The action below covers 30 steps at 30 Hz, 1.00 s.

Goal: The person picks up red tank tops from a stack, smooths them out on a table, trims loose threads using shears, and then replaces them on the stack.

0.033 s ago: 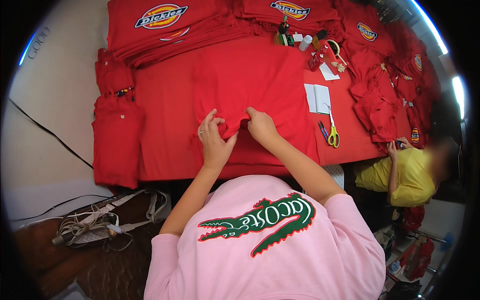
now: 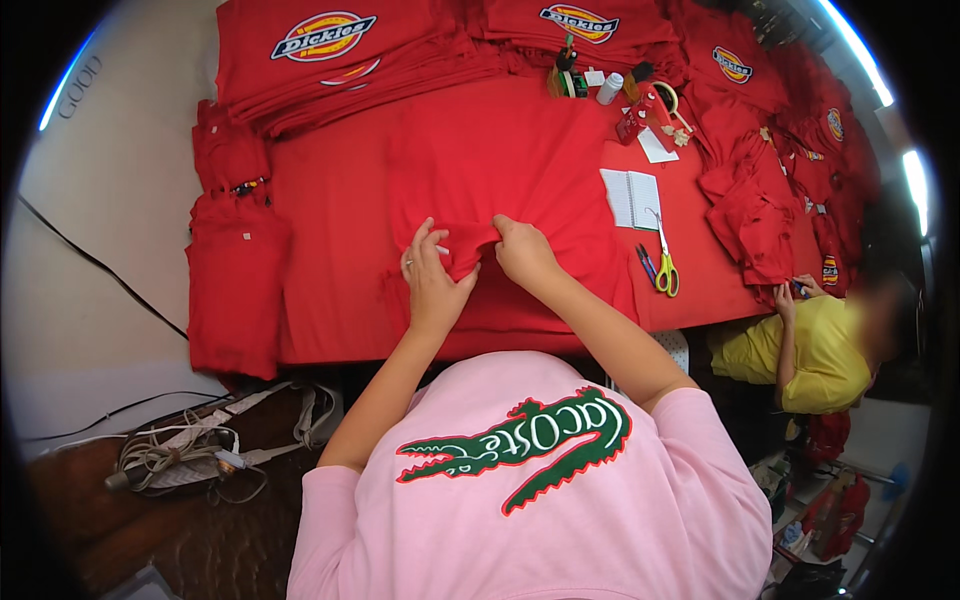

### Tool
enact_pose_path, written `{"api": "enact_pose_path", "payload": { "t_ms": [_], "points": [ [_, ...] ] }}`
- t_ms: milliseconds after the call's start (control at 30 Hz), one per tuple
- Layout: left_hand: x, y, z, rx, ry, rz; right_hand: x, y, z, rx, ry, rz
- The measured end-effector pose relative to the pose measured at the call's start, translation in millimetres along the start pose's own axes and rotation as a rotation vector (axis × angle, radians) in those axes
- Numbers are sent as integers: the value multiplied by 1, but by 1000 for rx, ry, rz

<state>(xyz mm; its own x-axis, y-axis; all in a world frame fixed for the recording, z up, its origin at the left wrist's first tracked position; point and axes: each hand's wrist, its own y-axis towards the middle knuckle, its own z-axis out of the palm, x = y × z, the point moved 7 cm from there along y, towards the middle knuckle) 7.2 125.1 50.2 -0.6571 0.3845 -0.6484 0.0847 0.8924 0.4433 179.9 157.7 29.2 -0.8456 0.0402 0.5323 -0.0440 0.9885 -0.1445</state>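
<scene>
A red garment (image 2: 500,150) lies spread on the red-covered table in front of me, its near edge gathered up. My left hand (image 2: 432,280) grips a fold of that cloth, with a ring on one finger and a small pale spot, perhaps a label, by the fingertips. Just right of it my right hand (image 2: 525,250) pinches the same edge between thumb and fingers. Between the two hands the cloth is bunched and lifted a little, with creases running away from it. The fabric under the palms is hidden.
Stacked red garments (image 2: 340,90) line the back, with more piles (image 2: 235,285) at the left and right. Toward the right lie a notebook (image 2: 630,198), yellow-handled scissors (image 2: 665,265), pens (image 2: 646,262) and a tape roll (image 2: 664,97). A person in yellow (image 2: 820,350) handles red cloth at the far right.
Both hands keep their hold on the edge. The cloth between them is drawn tighter, with more creases fanning toward the far right, and its right edge has shifted left, baring more of the notebook.
</scene>
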Motion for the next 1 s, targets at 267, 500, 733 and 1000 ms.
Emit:
{"api": "enact_pose_path", "payload": {
  "t_ms": [267,500,733,1000],
  "points": [
    [30,30,40,69,-701,-374,127,-66,-151,332,1582,-175],
    [-55,46,0,562,-1450,-925,89,-86,-209,-326,443,-411],
    [-133,106,-105,583,-2168,-512,-41,-12,-96,-315,-13,-29],
    [-55,77,-127,230,-1900,-593,-23,-20,-104,261,841,-90]
  ]
}}
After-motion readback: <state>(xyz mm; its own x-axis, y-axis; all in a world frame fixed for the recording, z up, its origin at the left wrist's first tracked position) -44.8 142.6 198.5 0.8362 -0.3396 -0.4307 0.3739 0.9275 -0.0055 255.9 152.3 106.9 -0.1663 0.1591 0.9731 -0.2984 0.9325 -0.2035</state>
